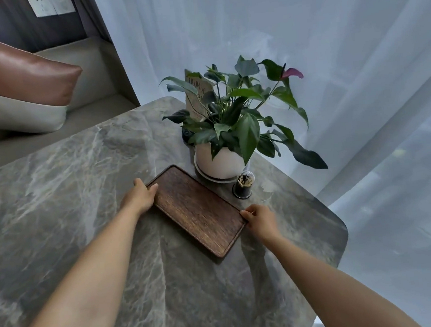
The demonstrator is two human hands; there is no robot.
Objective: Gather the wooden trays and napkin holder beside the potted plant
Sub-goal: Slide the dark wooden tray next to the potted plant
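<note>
Head view, forward and down: I see a dark wooden tray (199, 209) lying flat on the grey marbled worktop (55, 193), just beside the white pot of the potted plant (228, 125). My left hand (140, 196) closes on the tray's far-left short edge, thumb over the rim; my right hand (261, 220) pinches the near-right short edge, fingers curled. Both grips are closed on the tray. I judge the tray stiff, light and shallow-rimmed, likely to slide easily on the polished stone; the short edges, one per hand, look the safest holds, and a low slide should keep it clear of the leaves. A small toothpick jar (243, 184) stands close to the tray's long side and could be knocked over. Hard to make out: a printed card (198, 97) and some dark object behind the foliage. Whether that is the napkin holder I cannot tell. Only one tray is visible.
</note>
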